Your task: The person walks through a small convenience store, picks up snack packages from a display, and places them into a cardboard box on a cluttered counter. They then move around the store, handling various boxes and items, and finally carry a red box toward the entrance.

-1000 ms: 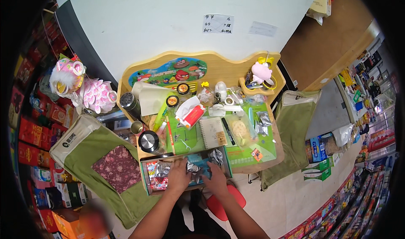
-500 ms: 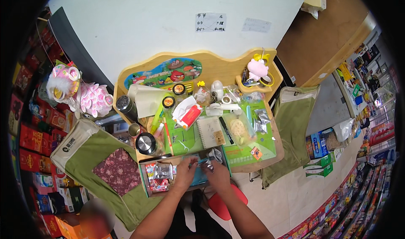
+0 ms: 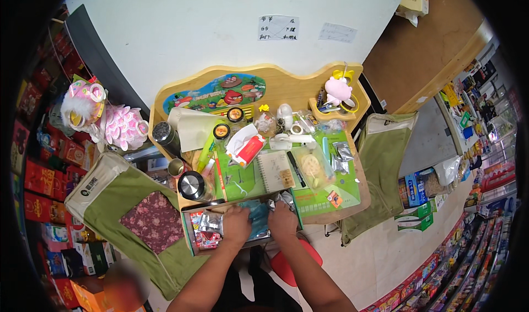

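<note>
A blue, see-through plastic bag (image 3: 258, 219) lies spread in an open box-like drawer (image 3: 188, 236) at the desk's front. My left hand (image 3: 237, 226) is closed on the bag's left side. On its right side my right hand (image 3: 282, 221) is closed too, with its fingertips partly hidden. Just beyond the right fingers sits a crumpled silver foil packet (image 3: 285, 197). Left of my left hand, in the same drawer, are another silver packet (image 3: 211, 222) and several red-and-white packets (image 3: 206, 240).
The desk (image 3: 352, 203) holds a spiral notebook (image 3: 275, 170), a black marker (image 3: 296, 169), a clear tub (image 3: 314, 169) and a jar with a metal lid (image 3: 193, 186). Green folding cots (image 3: 110, 202) flank it. A red stool (image 3: 300, 262) stands below.
My hands have lowered into the drawer and moved apart, the left going slightly left. The blue bag now shows bunched between them, where before it was held up in a pinch.
</note>
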### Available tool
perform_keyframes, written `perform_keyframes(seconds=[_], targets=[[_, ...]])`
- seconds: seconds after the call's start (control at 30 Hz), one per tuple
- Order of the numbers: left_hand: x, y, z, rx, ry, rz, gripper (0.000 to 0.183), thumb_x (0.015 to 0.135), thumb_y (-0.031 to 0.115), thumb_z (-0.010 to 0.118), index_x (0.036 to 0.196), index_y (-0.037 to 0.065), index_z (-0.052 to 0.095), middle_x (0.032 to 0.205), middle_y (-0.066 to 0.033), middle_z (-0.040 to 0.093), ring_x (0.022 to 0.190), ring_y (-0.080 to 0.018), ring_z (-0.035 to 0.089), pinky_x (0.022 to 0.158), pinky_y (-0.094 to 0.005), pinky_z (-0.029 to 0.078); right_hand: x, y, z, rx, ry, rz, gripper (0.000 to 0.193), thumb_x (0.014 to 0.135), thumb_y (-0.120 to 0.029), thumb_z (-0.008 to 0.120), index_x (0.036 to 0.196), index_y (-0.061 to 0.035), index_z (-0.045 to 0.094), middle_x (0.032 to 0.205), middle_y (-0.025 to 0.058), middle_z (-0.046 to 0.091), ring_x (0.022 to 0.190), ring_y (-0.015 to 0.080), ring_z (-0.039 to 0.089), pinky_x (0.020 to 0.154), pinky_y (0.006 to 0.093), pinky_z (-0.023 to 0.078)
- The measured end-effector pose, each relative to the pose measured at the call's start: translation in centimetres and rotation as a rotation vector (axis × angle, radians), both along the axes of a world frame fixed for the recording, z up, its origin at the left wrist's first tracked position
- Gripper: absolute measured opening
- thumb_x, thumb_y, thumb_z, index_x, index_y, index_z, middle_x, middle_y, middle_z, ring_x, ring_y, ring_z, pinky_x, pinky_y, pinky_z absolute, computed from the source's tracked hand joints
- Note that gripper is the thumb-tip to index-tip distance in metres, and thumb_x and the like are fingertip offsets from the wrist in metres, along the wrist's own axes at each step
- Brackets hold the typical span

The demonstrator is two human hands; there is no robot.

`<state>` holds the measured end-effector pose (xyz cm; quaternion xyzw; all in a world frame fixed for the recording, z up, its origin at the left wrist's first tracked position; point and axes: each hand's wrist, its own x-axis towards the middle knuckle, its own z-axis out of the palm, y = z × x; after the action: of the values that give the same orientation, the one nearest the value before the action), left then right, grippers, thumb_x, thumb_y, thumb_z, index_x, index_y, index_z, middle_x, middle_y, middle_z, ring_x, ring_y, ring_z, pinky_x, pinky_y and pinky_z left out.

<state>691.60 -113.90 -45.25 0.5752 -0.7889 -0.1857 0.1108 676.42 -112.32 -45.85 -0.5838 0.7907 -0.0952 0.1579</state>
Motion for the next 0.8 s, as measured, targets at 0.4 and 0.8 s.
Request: perform_keyframes(seconds=[0.4,0.8], targets=[[4.8,-0.2,1.3,-0.105,0.091,0.167,0.026,0.065,-0.003,0.056,0.09,0.004,0.058,0.09,-0.016,0.06,0.088,-0.0341,0.058,0.078,-0.0417,0.046,-0.5,1.2,3.4,-0.075,0.026,0.047,0.029,0.076,-0.025,0.068,0.091,-0.0057,0.053,0.091,0.014,0.06,0.081,0.0306,0.062,0.067,0.0413,0.051],[-1.8,-1.1,0.8,0.03,-0.3,-0.102,0.055,0.068,0.028,0.074,0.111,0.002,0.052,0.103,-0.0124,0.049,0.103,-0.0303,0.049,0.079,-0.0415,0.047,-1.1,0.3,1.3,-0.293,-0.022,0.071,0.015,0.072,-0.019,0.069,0.075,-0.0108,0.056,0.077,0.0083,0.057,0.075,0.0289,0.058,0.062,0.0412,0.048]])
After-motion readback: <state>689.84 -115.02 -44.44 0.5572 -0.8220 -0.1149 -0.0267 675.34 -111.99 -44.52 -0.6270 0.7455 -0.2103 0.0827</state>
